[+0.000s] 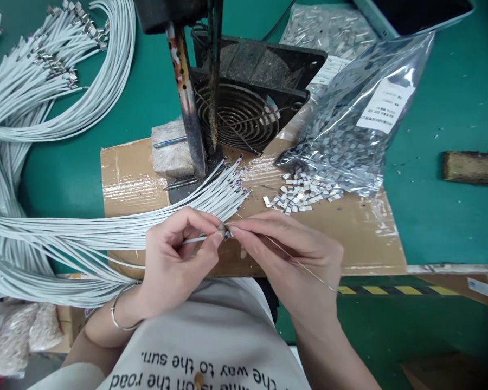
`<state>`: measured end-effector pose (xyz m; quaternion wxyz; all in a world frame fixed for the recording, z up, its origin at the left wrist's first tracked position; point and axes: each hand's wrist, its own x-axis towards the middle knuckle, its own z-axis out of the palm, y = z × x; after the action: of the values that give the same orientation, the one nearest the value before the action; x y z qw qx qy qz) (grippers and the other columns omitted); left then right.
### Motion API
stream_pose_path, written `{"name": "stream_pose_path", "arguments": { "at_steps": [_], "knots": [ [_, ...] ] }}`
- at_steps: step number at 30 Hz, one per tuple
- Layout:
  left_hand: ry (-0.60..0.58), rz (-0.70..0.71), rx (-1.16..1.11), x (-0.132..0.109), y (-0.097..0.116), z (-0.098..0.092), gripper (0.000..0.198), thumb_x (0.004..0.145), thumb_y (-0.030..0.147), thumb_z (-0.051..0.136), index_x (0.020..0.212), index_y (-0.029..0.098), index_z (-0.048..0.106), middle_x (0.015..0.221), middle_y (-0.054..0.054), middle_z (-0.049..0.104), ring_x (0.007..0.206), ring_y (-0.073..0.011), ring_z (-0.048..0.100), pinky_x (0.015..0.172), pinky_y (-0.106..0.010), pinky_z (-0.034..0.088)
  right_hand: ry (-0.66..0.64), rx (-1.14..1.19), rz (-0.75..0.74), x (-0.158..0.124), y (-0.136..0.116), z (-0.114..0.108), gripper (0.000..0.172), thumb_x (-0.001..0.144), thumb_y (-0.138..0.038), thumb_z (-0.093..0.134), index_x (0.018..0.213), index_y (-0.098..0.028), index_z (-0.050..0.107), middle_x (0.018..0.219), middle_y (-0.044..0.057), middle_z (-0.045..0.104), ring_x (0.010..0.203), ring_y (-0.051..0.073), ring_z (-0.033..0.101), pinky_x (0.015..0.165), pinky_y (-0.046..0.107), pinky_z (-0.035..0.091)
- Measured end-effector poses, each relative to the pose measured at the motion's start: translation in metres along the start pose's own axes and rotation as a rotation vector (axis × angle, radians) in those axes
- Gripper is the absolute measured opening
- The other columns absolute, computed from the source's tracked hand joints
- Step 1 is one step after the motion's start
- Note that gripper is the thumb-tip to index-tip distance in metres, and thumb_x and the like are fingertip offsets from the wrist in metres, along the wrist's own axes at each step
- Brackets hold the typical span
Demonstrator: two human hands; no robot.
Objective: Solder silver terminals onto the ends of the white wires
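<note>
Over the cardboard [366, 238], the left hand [179, 257] pinches a cable [195, 239], best kept steady, while the right hand [305, 244], fingertips together, hold unclear, meets its tip.

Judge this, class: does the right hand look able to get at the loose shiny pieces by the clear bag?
Probably yes: the pieces lie on the cardboard just beyond the right hand, nothing visible between. Its fingertips seem to pinch a cable end, though, and might need freeing first.

The cables [106, 226] look smooth and plastic, the small tabs [305, 194] shiny metal. The bag [345, 127] is glossy clear plastic, the cardboard [366, 235] partly glossy, the shirt [187, 336] matt cloth, the bracelet [113, 314] polished metal, the tube [190, 116] heat-stained metal.
</note>
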<state>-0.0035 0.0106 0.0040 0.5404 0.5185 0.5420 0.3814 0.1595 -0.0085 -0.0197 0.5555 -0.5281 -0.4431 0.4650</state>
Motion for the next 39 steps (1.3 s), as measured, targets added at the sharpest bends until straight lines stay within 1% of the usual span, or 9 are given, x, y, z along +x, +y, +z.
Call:
{"name": "stream_pose_path", "arguments": {
  "at_steps": [10, 15, 19, 21, 23, 26, 28, 34, 39],
  "knots": [
    [-0.014, -0.026, 0.005, 0.003, 0.003, -0.001, 0.014, 0.088, 0.009, 0.075, 0.079, 0.018, 0.069, 0.087, -0.001, 0.075, 0.053, -0.0040, 0.039, 0.043, -0.019, 0.021, 0.002, -0.025, -0.010, -0.001, 0.002, 0.000, 0.031, 0.089, -0.004, 0.077, 0.098, -0.032, 0.086, 0.084, -0.005, 0.079, 0.070, 0.008, 0.070, 0.063, 0.020, 0.057],
    [-0.017, -0.062, 0.018, 0.009, 0.009, 0.001, 0.014, 0.084, 0.007, 0.075, 0.075, 0.017, 0.068, 0.082, -0.003, 0.074, 0.052, -0.0046, 0.041, 0.042, -0.018, 0.021, 0.018, -0.082, -0.037, -0.002, 0.004, 0.001, 0.024, 0.092, -0.008, 0.077, 0.099, -0.030, 0.085, 0.087, -0.002, 0.079, 0.071, 0.011, 0.070, 0.064, 0.024, 0.057],
    [0.019, -0.087, 0.043, 0.015, 0.012, 0.001, 0.014, 0.080, 0.007, 0.076, 0.072, 0.016, 0.069, 0.080, -0.004, 0.074, 0.055, -0.0065, 0.047, 0.042, -0.018, 0.023, 0.015, -0.194, -0.064, -0.005, 0.006, -0.001, 0.026, 0.105, -0.019, 0.060, 0.114, -0.029, 0.082, 0.091, 0.001, 0.074, 0.079, 0.015, 0.068, 0.073, 0.031, 0.057],
    [0.055, -0.079, 0.038, 0.019, 0.012, 0.000, 0.014, 0.078, 0.007, 0.077, 0.072, 0.016, 0.069, 0.080, -0.004, 0.074, 0.058, -0.0084, 0.054, 0.043, -0.017, 0.027, 0.014, -0.201, -0.024, -0.006, 0.008, -0.003, 0.031, 0.109, -0.023, 0.050, 0.127, -0.028, 0.075, 0.093, 0.002, 0.073, 0.079, 0.016, 0.067, 0.076, 0.033, 0.057],
    [0.088, -0.073, 0.023, 0.022, 0.012, -0.002, 0.014, 0.077, 0.007, 0.078, 0.070, 0.016, 0.070, 0.079, -0.005, 0.075, 0.057, -0.0080, 0.054, 0.043, -0.017, 0.028, 0.035, -0.177, 0.024, -0.006, 0.010, -0.003, 0.028, 0.109, -0.026, 0.050, 0.131, -0.028, 0.068, 0.098, 0.002, 0.073, 0.079, 0.016, 0.066, 0.074, 0.033, 0.056],
    [0.135, -0.068, 0.000, 0.026, 0.011, -0.005, 0.015, 0.076, 0.006, 0.079, 0.069, 0.015, 0.070, 0.078, -0.004, 0.075, 0.052, -0.0052, 0.050, 0.042, -0.016, 0.027, 0.044, -0.191, 0.011, -0.003, 0.011, -0.002, 0.014, 0.107, -0.024, 0.052, 0.102, -0.025, 0.065, 0.091, 0.001, 0.067, 0.080, 0.016, 0.062, 0.071, 0.032, 0.050],
    [0.160, -0.066, -0.016, 0.029, 0.011, -0.007, 0.015, 0.075, 0.006, 0.079, 0.068, 0.015, 0.070, 0.078, -0.003, 0.075, 0.051, -0.0045, 0.049, 0.041, -0.016, 0.028, 0.012, -0.219, -0.044, 0.002, 0.010, -0.001, 0.021, 0.106, -0.019, 0.052, 0.086, -0.023, 0.058, 0.086, 0.000, 0.060, 0.080, 0.016, 0.058, 0.073, 0.033, 0.048],
    [0.186, -0.075, -0.039, 0.034, 0.014, -0.008, 0.015, 0.076, 0.006, 0.079, 0.069, 0.015, 0.070, 0.078, -0.004, 0.075, 0.058, -0.0072, 0.058, 0.046, -0.015, 0.037, -0.010, -0.119, -0.069, 0.014, 0.002, 0.010, 0.016, 0.096, -0.010, 0.067, 0.088, -0.024, 0.062, 0.117, 0.005, 0.073, 0.110, 0.023, 0.071, 0.101, 0.043, 0.056],
    [0.200, -0.083, -0.027, 0.036, 0.016, -0.008, 0.014, 0.076, 0.007, 0.080, 0.071, 0.016, 0.070, 0.082, -0.005, 0.077, 0.065, -0.0108, 0.063, 0.049, -0.018, 0.041, 0.032, -0.054, -0.024, 0.017, -0.003, 0.020, 0.019, 0.093, -0.008, 0.070, 0.085, -0.024, 0.065, 0.112, 0.005, 0.081, 0.105, 0.023, 0.079, 0.093, 0.039, 0.065]
  ]
}}
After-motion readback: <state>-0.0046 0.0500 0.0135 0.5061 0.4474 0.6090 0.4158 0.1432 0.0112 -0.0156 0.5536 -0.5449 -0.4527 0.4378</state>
